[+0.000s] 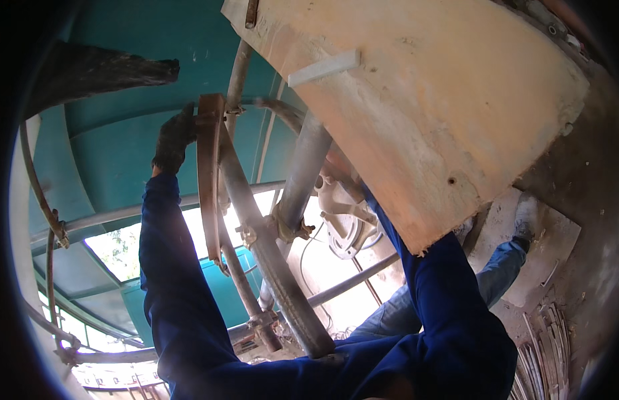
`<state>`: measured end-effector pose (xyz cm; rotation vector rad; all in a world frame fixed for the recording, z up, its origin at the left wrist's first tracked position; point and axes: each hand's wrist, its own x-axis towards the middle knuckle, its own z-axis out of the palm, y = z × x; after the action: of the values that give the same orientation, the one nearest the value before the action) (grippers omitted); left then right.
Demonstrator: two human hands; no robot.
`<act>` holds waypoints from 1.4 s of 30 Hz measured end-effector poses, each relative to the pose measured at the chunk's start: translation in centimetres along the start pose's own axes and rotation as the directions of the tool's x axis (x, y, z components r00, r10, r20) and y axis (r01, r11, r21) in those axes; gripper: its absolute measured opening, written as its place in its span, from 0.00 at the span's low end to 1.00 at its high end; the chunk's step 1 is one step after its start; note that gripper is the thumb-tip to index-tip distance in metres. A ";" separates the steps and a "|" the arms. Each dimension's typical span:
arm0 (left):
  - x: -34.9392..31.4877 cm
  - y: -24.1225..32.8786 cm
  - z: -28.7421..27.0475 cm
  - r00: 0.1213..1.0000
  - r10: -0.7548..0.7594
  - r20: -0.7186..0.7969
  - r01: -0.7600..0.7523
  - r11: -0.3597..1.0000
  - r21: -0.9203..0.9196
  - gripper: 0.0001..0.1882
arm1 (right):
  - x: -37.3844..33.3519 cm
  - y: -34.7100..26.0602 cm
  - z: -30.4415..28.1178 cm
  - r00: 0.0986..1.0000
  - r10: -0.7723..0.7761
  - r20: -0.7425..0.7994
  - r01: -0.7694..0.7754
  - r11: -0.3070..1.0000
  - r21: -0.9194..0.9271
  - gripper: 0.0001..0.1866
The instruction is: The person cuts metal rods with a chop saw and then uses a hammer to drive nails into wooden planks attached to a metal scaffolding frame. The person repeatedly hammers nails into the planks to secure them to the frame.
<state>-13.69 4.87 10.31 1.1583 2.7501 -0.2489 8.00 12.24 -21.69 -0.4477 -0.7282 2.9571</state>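
Observation:
My left hand [173,141], in a dark glove, is raised at the left and closed on the upper end of a long reddish-brown beam [208,180]. That beam stands nearly upright beside a slanting grey scaffold pipe [266,257]. My right arm [433,273] reaches up behind a large plywood board [449,127]. The board and a thick pipe [306,170] mostly hide my right hand, so its fingers do not show clearly. Close to it is a pale tool-like object with a rounded, slotted part [346,230]; whether the hand touches it I cannot tell.
Scaffold couplers [293,223] join the pipes in front of me. A white strip [324,68] lies on the board. Teal panels [136,133] and a dark jagged piece [109,72] are at the upper left. Thin strips [546,353] lie at the lower right, near a person's jeans leg [503,270].

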 end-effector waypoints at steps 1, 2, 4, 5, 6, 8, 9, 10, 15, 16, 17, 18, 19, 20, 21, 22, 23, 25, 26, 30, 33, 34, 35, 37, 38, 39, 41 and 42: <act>0.1 -0.3 0.1 0.999 -0.044 -0.028 0.042 0.997 -0.071 0.30 | 0.0 0.1 0.0 1.000 -0.005 0.001 0.005 1.000 -0.006 0.21; 0.3 -0.5 0.2 0.992 -0.119 -0.040 0.109 0.975 -0.195 0.30 | -0.1 0.1 0.0 1.000 -0.003 0.004 0.003 1.000 -0.005 0.21; 0.6 -0.7 0.5 0.968 -0.248 -0.036 0.204 0.865 -0.459 0.29 | -0.1 0.1 0.0 1.000 -0.008 0.004 0.008 1.000 -0.002 0.21; 0.6 -0.6 0.6 0.968 -0.245 -0.055 0.203 0.894 -0.400 0.28 | -0.1 0.0 -0.1 1.000 -0.012 0.003 0.012 1.000 0.000 0.21; 0.7 -0.4 0.7 0.976 -0.210 -0.052 0.180 0.922 -0.344 0.27 | 0.0 0.0 -0.1 1.000 -0.011 0.005 0.011 1.000 0.001 0.21; 0.4 0.2 0.7 0.974 -0.226 -0.021 0.204 0.910 -0.362 0.25 | 0.1 -0.2 -0.2 1.000 -0.016 0.007 0.016 1.000 0.007 0.21; 0.0 0.5 0.7 0.963 -0.271 -0.005 0.240 0.861 -0.449 0.25 | 0.2 -0.3 -0.4 1.000 -0.025 0.006 0.025 1.000 0.000 0.21; 0.0 1.0 0.6 0.968 -0.251 0.014 0.218 0.812 -0.541 0.25 | 0.2 -0.2 -0.3 1.000 -0.027 0.005 0.027 1.000 -0.008 0.20; -0.7 2.3 1.0 0.967 -0.229 -0.115 0.156 0.881 -0.447 0.21 | 0.0 -0.2 -0.4 1.000 -0.022 0.007 0.022 1.000 -0.011 0.20; -0.8 2.4 1.3 0.956 -0.251 -0.152 0.153 0.869 -0.470 0.23 | 0.1 -0.2 -0.5 1.000 -0.021 0.005 0.021 1.000 -0.009 0.20; -0.8 2.4 1.6 0.961 -0.213 -0.178 0.107 0.875 -0.471 0.22 | 0.0 -0.2 -0.5 1.000 -0.021 0.006 0.021 1.000 -0.008 0.20; -0.9 2.4 1.8 0.961 -0.180 -0.208 0.063 0.881 -0.470 0.22 | 0.1 -0.3 -0.5 1.000 -0.022 0.009 0.022 1.000 -0.009 0.20; -1.0 2.3 1.9 0.958 -0.139 -0.249 0.017 0.900 -0.436 0.22 | 0.1 -0.4 -0.5 1.000 -0.023 0.009 0.023 1.000 -0.010 0.20; -1.1 2.2 2.0 0.961 -0.109 -0.255 -0.006 0.912 -0.411 0.22 | 0.2 -0.4 -0.5 1.000 -0.025 0.011 0.026 1.000 -0.008 0.20; -1.0 2.1 2.2 0.952 -0.068 -0.299 -0.049 0.928 -0.368 0.22 | 0.2 -0.5 -0.6 0.999 -0.031 0.014 0.031 0.999 -0.026 0.20; -1.1 2.0 2.2 0.947 -0.045 -0.317 -0.066 0.942 -0.330 0.23 | 0.2 -0.4 -0.6 1.000 -0.024 0.013 0.024 0.999 -0.023 0.20; -1.0 1.9 2.1 0.952 -0.137 -0.274 0.012 0.910 -0.414 0.23 | 0.3 -0.5 -0.6 1.000 -0.020 0.018 0.020 1.000 -0.016 0.20; -1.0 1.8 2.2 0.946 -0.269 -0.182 0.100 0.776 -0.623 0.23 | 0.3 -0.4 -0.6 1.000 -0.024 0.013 0.024 0.999 -0.032 0.20; -1.0 1.9 2.2 0.942 -0.252 -0.224 0.098 0.841 -0.532 0.23 | 0.3 -0.4 -0.6 1.000 -0.021 0.012 0.022 0.999 -0.033 0.20; -1.5 2.4 2.3 0.954 -0.170 -0.248 0.031 0.875 -0.482 0.24 | 0.4 -0.5 -0.7 1.000 -0.020 0.013 0.020 0.999 -0.036 0.20; -2.1 3.1 2.3 0.954 -0.219 -0.204 0.062 0.810 -0.583 0.24 | 0.5 -0.9 -0.8 1.000 -0.023 0.010 0.024 0.999 -0.047 0.20; -1.9 3.4 2.5 0.953 -0.190 -0.235 0.008 0.794 -0.608 0.24 | 0.5 -0.9 -0.9 1.000 -0.029 0.009 0.030 0.997 -0.064 0.20; -1.8 3.7 2.5 0.949 -0.177 -0.262 -0.016 0.802 -0.598 0.23 | 0.4 -0.9 -0.9 1.000 -0.024 0.008 0.025 0.998 -0.061 0.20; -1.5 4.3 2.6 0.943 -0.047 -0.329 -0.166 0.790 -0.590 0.24 | 0.4 -1.0 -0.9 0.999 -0.031 0.007 0.032 0.997 -0.073 0.19; -1.3 4.5 2.5 0.930 -0.095 -0.355 -0.113 0.845 -0.523 0.23 | 0.3 -1.0 -1.0 1.000 -0.028 0.008 0.028 0.997 -0.075 0.19; -1.1 4.7 2.3 0.937 -0.096 -0.336 -0.081 0.877 -0.474 0.23 | 0.4 -1.0 -0.9 1.000 -0.027 0.008 0.027 0.997 -0.075 0.19; -0.7 5.0 2.0 0.945 -0.092 -0.314 -0.039 0.920 -0.389 0.23 | 0.4 -1.0 -0.9 1.000 -0.029 0.006 0.030 0.997 -0.075 0.19; -0.6 5.2 1.8 0.945 -0.096 -0.312 -0.021 0.936 -0.351 0.22 | 0.4 -1.1 -1.0 1.000 -0.030 0.007 0.030 0.997 -0.066 0.19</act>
<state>-9.46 7.67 8.17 1.1309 2.9217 0.4559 7.88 13.70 -22.19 -0.4285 -0.8287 2.9151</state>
